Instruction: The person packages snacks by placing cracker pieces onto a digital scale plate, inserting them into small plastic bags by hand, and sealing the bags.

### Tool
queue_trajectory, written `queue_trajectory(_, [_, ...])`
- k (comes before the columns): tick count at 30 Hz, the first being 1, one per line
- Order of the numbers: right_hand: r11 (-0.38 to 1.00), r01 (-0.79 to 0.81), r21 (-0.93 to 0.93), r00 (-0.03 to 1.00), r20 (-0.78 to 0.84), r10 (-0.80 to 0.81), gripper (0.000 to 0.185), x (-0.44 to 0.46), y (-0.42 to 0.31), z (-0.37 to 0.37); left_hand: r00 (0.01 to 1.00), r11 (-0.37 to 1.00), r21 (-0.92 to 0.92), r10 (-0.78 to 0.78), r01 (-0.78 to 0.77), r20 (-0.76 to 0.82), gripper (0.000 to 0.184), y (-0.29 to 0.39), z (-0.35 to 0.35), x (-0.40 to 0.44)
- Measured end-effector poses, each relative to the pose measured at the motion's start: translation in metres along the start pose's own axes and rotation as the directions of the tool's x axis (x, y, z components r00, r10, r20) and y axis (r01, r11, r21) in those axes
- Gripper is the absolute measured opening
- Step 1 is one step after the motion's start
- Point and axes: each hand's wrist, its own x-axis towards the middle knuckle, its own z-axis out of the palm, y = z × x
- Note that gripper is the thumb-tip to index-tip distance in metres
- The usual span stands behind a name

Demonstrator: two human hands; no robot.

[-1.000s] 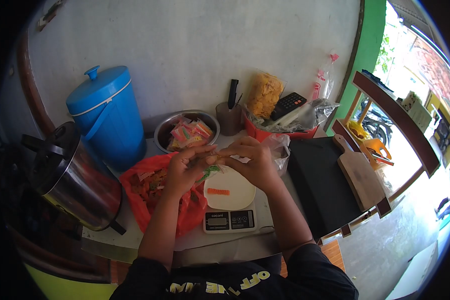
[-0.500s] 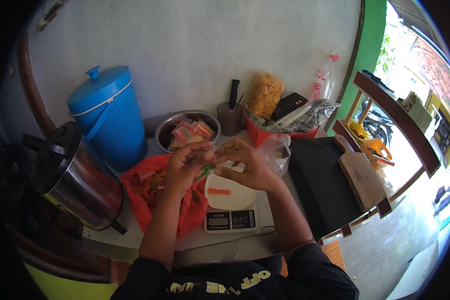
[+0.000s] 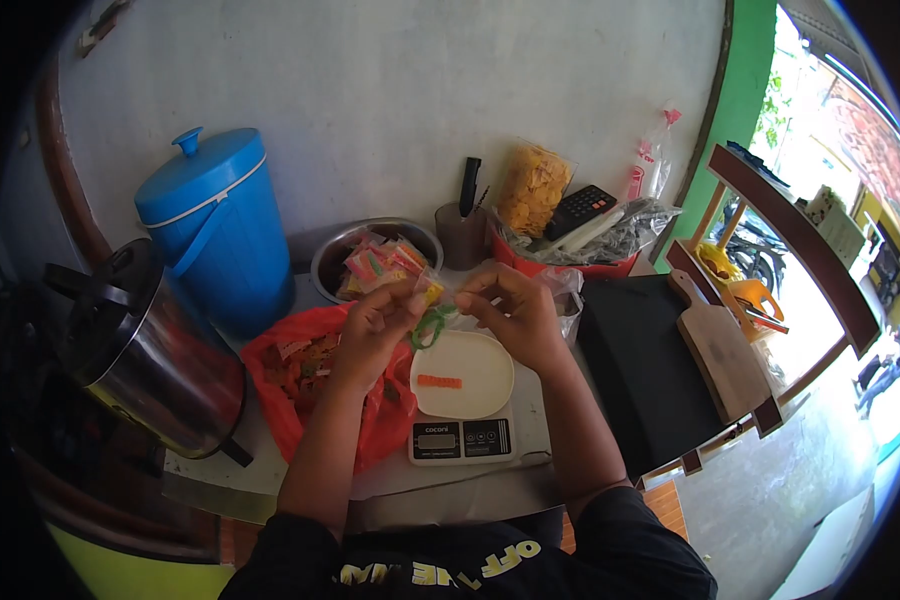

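My left hand (image 3: 382,325) and my right hand (image 3: 510,312) are raised side by side above the back of a kitchen scale (image 3: 461,440). Between them is a small clear plastic bag (image 3: 444,292), with something yellow near my left fingertips. Both hands pinch the bag at its edges. An orange strip (image 3: 439,382) lies on the scale's white plate (image 3: 480,375). Behind the plate, beside my left hand, is a green loop-shaped thing (image 3: 429,327). A red plastic bag (image 3: 375,425) with small orange pieces lies open left of the scale.
A metal bowl (image 3: 327,266) holds colourful packets. Left stand a blue cooler (image 3: 220,240) and a steel pot (image 3: 175,375). A red basket (image 3: 570,268) holds a calculator and a bag of chips. Right are a black box (image 3: 640,370) and a wooden board (image 3: 720,350).
My hands have moved slightly apart, and the clear bag between them shows more. The green loop shows more fully.
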Motion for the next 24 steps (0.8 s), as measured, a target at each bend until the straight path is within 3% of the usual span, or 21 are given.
queue_trajectory(2, [0.999, 0.024, -0.044, 0.999, 0.031, -0.022, 0.014, -0.001, -0.002, 0.000, 0.998, 0.999, 0.053, -0.011, 0.007, 0.062, 0.042, -0.007, -0.007, 0.001])
queue_trajectory(5, [0.977, 0.141, -0.163, 0.989, 0.058, -0.133, 0.017, -0.001, -0.008, 0.002, 0.995, 0.992, 0.085, -0.094, 0.090, 0.034, 0.045, 0.000, -0.002, -0.002])
queue_trajectory(8, [0.985, 0.153, -0.086, 0.986, -0.050, -0.157, 0.020, 0.003, 0.009, 0.001, 0.999, 0.999, -0.023, 0.021, -0.022, -0.044, 0.048, 0.008, 0.009, -0.002])
queue_trajectory(11, [0.990, 0.095, -0.102, 0.986, -0.129, -0.108, 0.019, 0.003, 0.002, -0.003, 0.998, 0.997, 0.024, 0.068, -0.068, 0.018, 0.053, 0.003, 0.003, 0.001])
queue_trajectory(14, [0.996, 0.091, 0.009, 0.988, -0.125, -0.089, 0.018, 0.002, 0.004, -0.001, 0.999, 0.999, 0.015, 0.030, -0.029, -0.026, 0.058, 0.008, 0.006, 0.000])
queue_trajectory(17, [0.975, 0.181, -0.132, 0.976, -0.099, -0.195, 0.017, 0.003, 0.004, -0.002, 0.991, 0.988, 0.099, 0.126, -0.121, -0.042, 0.059, 0.011, 0.010, -0.004])
queue_trajectory(20, [0.993, 0.104, -0.057, 0.995, 0.014, -0.103, 0.018, 0.001, -0.004, -0.005, 0.963, 0.933, 0.255, 0.268, -0.255, -0.014, 0.046, 0.009, 0.008, -0.002])
queue_trajectory(24, [0.976, 0.155, -0.155, 0.982, 0.130, -0.136, 0.023, 0.001, -0.002, -0.011, 0.983, 0.940, 0.294, 0.182, -0.171, -0.012, 0.026, -0.001, -0.006, -0.003])
